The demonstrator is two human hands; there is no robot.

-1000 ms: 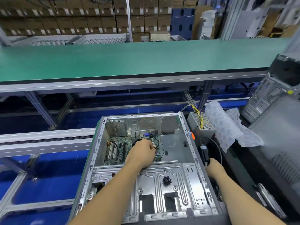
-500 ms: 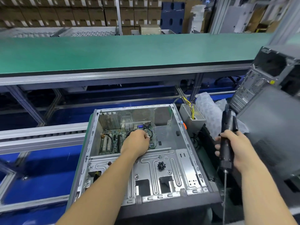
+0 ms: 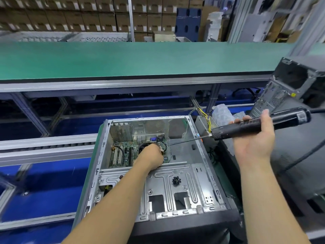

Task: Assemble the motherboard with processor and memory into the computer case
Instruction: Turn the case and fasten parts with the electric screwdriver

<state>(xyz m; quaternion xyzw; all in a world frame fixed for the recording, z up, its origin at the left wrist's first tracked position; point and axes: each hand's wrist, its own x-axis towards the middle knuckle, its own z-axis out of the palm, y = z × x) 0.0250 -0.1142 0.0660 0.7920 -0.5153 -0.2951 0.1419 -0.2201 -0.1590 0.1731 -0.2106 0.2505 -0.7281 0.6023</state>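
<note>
Since the earlier frames the right hand [image 3: 253,138] has raised the electric screwdriver [image 3: 260,125] from beside the computer case [image 3: 207,173] and turned it from upright to nearly level; the fingers are curled round the black barrel, palm up, and the thin bit [image 3: 186,140] now reaches over the case's right wall toward the motherboard [image 3: 121,152]. The left hand [image 3: 151,156] remains inside the case, knuckles up and fingers curled down on the board near the round cooler [image 3: 143,147] — what the fingertips pinch is hidden, so its grip cannot be told. The case lies on its side, open upward; the green motherboard sits flat in the far compartment against the rear panel, with white slots at its left. On the nearer metal tray of the case rests a small heap of black screws [image 3: 176,180]. Just beside the case's far right corner stands a power supply [image 3: 204,125] with yellow wires, and crumpled bubble wrap [image 3: 221,114] lies behind it. A second case [image 3: 288,88] stands at the right edge, partly behind the screwdriver. A green conveyor belt [image 3: 140,59] runs across beyond — stacked cartons [image 3: 70,13] fill the background
</note>
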